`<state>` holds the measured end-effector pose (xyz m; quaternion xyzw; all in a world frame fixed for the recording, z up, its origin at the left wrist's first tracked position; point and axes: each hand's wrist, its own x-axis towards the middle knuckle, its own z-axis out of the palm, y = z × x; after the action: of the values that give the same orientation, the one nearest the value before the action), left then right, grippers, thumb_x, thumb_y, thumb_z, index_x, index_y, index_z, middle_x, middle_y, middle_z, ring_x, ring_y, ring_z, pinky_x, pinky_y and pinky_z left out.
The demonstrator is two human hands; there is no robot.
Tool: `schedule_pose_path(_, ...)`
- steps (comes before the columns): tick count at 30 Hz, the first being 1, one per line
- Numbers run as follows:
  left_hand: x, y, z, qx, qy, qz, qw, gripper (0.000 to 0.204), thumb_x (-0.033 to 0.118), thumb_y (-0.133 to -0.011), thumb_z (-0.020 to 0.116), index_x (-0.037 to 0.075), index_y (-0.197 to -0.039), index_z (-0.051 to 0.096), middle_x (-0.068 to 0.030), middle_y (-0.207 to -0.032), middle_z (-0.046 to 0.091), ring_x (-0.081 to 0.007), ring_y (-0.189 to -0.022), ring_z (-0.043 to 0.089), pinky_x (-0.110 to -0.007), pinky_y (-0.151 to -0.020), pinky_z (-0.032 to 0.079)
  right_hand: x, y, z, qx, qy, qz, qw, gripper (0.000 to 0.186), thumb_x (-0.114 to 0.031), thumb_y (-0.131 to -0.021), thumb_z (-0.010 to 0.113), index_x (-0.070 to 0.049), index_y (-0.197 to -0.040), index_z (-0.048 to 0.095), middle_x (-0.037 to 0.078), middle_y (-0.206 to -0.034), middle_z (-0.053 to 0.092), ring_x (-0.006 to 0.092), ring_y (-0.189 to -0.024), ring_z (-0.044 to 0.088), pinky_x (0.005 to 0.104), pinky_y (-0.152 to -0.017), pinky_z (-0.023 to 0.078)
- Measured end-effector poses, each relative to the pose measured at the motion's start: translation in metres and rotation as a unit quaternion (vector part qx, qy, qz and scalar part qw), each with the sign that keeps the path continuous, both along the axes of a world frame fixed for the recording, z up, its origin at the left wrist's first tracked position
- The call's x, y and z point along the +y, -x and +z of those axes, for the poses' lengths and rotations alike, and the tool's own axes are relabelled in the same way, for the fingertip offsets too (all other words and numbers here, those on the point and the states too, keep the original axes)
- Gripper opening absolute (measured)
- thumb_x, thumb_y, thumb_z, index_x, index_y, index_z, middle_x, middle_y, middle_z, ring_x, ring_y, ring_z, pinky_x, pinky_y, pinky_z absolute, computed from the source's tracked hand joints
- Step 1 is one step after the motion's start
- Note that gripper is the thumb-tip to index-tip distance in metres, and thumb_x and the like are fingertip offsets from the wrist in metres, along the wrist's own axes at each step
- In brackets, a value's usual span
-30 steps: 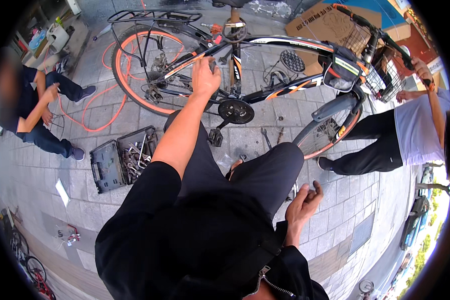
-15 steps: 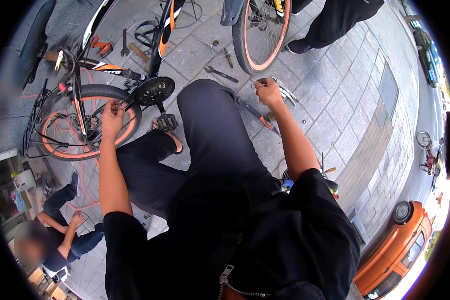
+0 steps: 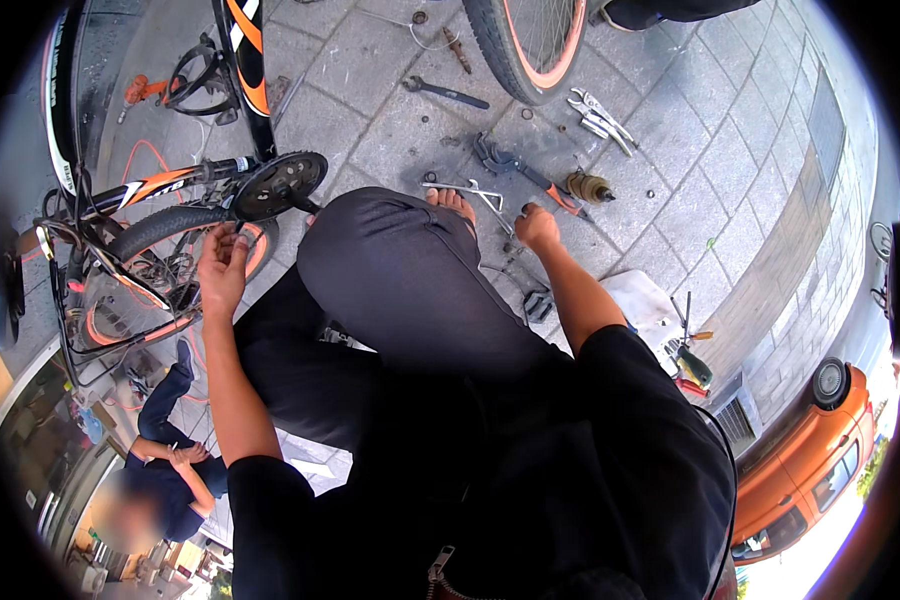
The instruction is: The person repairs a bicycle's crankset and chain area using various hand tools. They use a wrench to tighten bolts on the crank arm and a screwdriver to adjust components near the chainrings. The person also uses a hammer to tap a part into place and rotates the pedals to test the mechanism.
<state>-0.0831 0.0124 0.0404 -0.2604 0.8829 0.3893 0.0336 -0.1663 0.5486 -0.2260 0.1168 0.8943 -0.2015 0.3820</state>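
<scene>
Holding the left hand (image 3: 222,265) half curled at nine o'clock, near the black and orange bicycle (image 3: 162,187) at ten; cannot tell if pinching anything. Holding the right hand (image 3: 538,228) curled at two o'clock, near a thin silver tool (image 3: 460,187); cannot tell if gripping anything. Seeing an open-ended wrench (image 3: 450,95) at twelve.

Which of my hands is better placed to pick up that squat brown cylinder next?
Probably your right hand: it is close to the squat brown cylinder, while your left hand is over by the bicycle's rear wheel.
</scene>
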Motion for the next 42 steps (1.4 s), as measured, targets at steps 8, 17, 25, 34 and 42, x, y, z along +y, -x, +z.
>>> schedule_pose_path(8,0.008,-0.008,-0.002,-0.011,-0.013,0.014,1.000,0.029,0.008,-0.100,0.069,0.003,-0.127,0.061,-0.0073,-0.102,0.069,-0.0150,-0.091,0.067,-0.030,-0.081,0.056,-0.043,0.023,-0.034,0.065,0.020,0.147,0.987,0.031,-0.020,-0.096,0.058,-0.012,-0.125,0.066,0.020,-0.127,0.064,0.0422,-0.121,0.062,0.0495,-0.100,0.052)
schedule_pose_path(17,0.020,-0.019,0.023,-0.046,0.051,0.015,0.997,0.033,0.016,-0.097,0.072,0.002,-0.125,0.063,-0.0088,-0.101,0.072,-0.0158,-0.085,0.067,-0.032,-0.078,0.055,-0.064,0.042,-0.031,0.062,0.091,0.251,0.962,0.035,-0.020,-0.089,0.070,-0.002,-0.117,0.059,0.021,-0.091,0.074,0.0392,-0.085,0.073,0.0462,-0.081,0.056)
schedule_pose_path(25,0.018,-0.012,0.014,-0.166,0.072,-0.115,0.977,0.036,0.029,-0.092,0.072,0.003,-0.117,0.070,-0.0191,-0.108,0.074,-0.0379,-0.102,0.071,-0.045,-0.087,0.055,-0.097,0.119,0.137,-0.062,0.431,-0.108,0.894,0.034,-0.017,-0.097,0.069,0.006,-0.121,0.067,0.000,-0.083,0.069,0.0126,-0.073,0.061,0.0310,-0.067,0.051)
schedule_pose_path(34,0.059,-0.023,-0.018,-0.153,0.103,-0.117,0.976,0.040,0.032,-0.089,0.073,0.005,-0.118,0.073,-0.0202,-0.116,0.074,-0.0363,-0.110,0.071,-0.047,-0.093,0.055,-0.105,0.126,0.408,0.537,0.291,0.202,0.765,0.038,-0.031,-0.102,0.071,0.000,-0.124,0.072,-0.002,-0.081,0.064,0.0068,-0.072,0.055,0.0255,-0.064,0.046)
schedule_pose_path(42,0.077,-0.028,-0.004,-0.038,0.078,0.057,0.995,0.041,0.031,-0.091,0.070,0.005,-0.123,0.070,-0.0215,-0.123,0.072,-0.0368,-0.116,0.069,-0.047,-0.098,0.055,-0.175,0.103,0.585,0.626,0.465,0.242,0.578,0.034,-0.031,-0.111,0.054,-0.002,-0.122,0.069,0.003,-0.088,0.071,0.0109,-0.086,0.063,0.0284,-0.082,0.050)
